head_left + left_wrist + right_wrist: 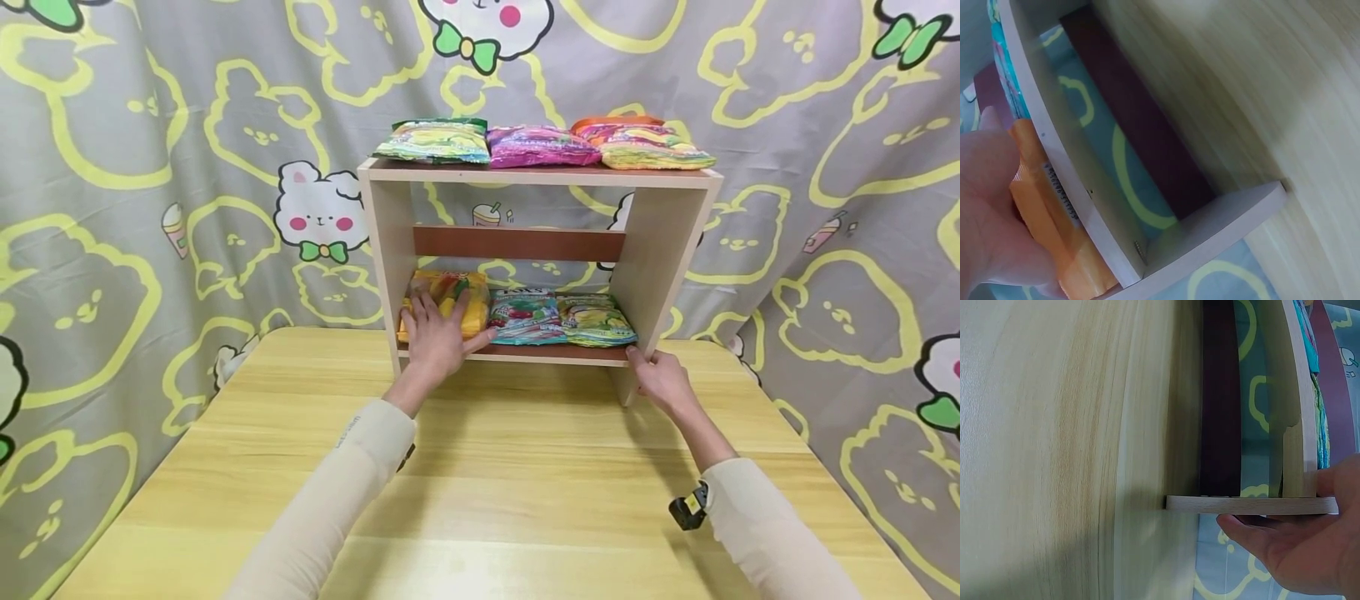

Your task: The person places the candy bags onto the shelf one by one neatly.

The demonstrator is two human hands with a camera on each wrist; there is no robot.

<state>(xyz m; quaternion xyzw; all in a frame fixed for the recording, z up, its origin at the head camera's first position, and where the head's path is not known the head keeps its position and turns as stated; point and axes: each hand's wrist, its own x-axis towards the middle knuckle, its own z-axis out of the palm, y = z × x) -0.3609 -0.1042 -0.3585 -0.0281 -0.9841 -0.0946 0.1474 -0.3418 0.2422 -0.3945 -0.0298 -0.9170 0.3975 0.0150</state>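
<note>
On the lower board of a small two-tier shelf (pixel 517 354), my left hand (pixel 437 333) lies over a yellow-orange snack bag (pixel 476 312) at the left end. Its fingers are spread across the bag's front, thumb extended to the right. The left wrist view shows the bag's orange edge (pixel 1054 212) against the board's front rim, beside the hand (pixel 991 212). At the right side panel (pixel 1250 505), my right hand (pixel 1310 550) grips the panel's front edge near the lower board, fingers on the outer face.
Beside the yellow bag lie a teal candy bag (pixel 525 317) and a green-yellow bag (pixel 596 321). The top board carries a green bag (pixel 435 142), a purple bag (pixel 540 147) and a pink-yellow bag (pixel 648 146). The shelf stands on a wooden table (pixel 480 483) before a patterned curtain (pixel 247 125).
</note>
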